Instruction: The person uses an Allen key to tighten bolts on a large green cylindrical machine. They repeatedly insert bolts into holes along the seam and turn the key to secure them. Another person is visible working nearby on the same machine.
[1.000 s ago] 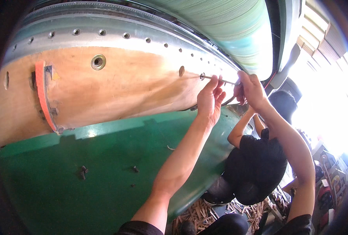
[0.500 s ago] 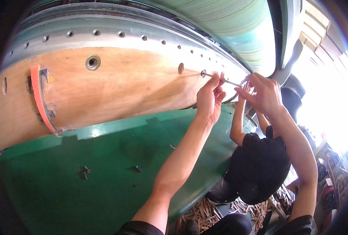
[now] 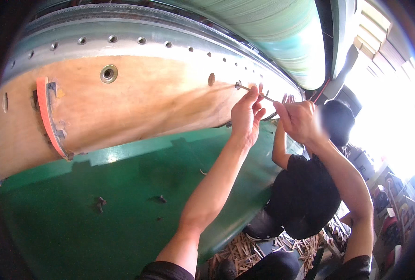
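A thin metal rod that looks like a hex key (image 3: 267,98) has its tip in a metal-rimmed hole (image 3: 238,85) on the curved wooden panel (image 3: 160,98). My left hand (image 3: 246,116) pinches the shaft close to the hole, thumb and fingers around it. Further along, my right hand (image 3: 299,119) is closed on the outer end of the key, hiding that end. Left of the worked hole are a plain oval hole (image 3: 211,79) and a larger metal-ringed hole (image 3: 108,73).
An orange-edged curved strip (image 3: 49,119) crosses the panel. Dark bolts (image 3: 100,202) lie on the green surface (image 3: 132,233) below. A co-worker in black (image 3: 305,196) crouches beside my right arm, above scattered wood strips (image 3: 240,252). A large green roller (image 3: 282,37) hangs above.
My right hand has turned and closed more fully around the key's outer end, swinging slightly down and left. The left hand keeps its pinch. The co-worker's head shows more to the left.
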`<state>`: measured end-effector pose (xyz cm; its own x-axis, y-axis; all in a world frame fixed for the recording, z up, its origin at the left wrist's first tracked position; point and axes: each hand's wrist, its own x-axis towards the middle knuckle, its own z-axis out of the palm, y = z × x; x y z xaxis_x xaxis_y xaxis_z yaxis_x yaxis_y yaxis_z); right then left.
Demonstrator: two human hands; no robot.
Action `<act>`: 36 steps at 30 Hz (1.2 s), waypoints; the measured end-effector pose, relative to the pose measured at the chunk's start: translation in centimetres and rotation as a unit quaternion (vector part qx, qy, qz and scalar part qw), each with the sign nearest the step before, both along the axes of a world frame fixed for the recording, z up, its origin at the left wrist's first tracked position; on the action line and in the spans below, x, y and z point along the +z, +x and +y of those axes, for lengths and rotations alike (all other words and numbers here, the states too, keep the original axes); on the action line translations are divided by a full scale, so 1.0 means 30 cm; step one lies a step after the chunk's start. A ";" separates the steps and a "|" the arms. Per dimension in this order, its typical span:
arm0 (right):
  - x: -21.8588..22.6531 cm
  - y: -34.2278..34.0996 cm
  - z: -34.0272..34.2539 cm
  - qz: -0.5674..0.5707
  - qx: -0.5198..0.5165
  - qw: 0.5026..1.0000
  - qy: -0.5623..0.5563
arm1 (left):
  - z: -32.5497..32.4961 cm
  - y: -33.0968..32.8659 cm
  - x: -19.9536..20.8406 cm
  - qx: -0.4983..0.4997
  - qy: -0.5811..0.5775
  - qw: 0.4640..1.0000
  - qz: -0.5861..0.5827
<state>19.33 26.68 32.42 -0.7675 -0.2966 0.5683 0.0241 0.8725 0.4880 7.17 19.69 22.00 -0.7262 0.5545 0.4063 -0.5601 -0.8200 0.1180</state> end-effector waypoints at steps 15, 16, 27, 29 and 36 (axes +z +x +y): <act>-0.194 0.048 0.068 -0.222 0.018 0.711 -0.666 | -0.046 0.041 -0.048 0.432 -0.154 0.827 0.324; -0.212 0.045 0.088 -0.200 0.024 0.674 -0.711 | -0.063 0.056 -0.063 0.493 -0.192 0.770 0.356; -0.612 -0.001 0.093 -0.457 -0.066 0.711 -0.531 | -0.075 0.039 -0.261 0.418 -0.267 0.754 0.430; -0.761 -0.060 0.085 -0.466 0.014 0.813 -0.349 | -0.086 0.016 -0.272 0.380 -0.263 0.791 0.401; -1.089 -0.133 0.084 -0.466 0.040 0.858 -0.212 | -0.134 -0.016 -0.324 0.380 -0.294 0.786 0.390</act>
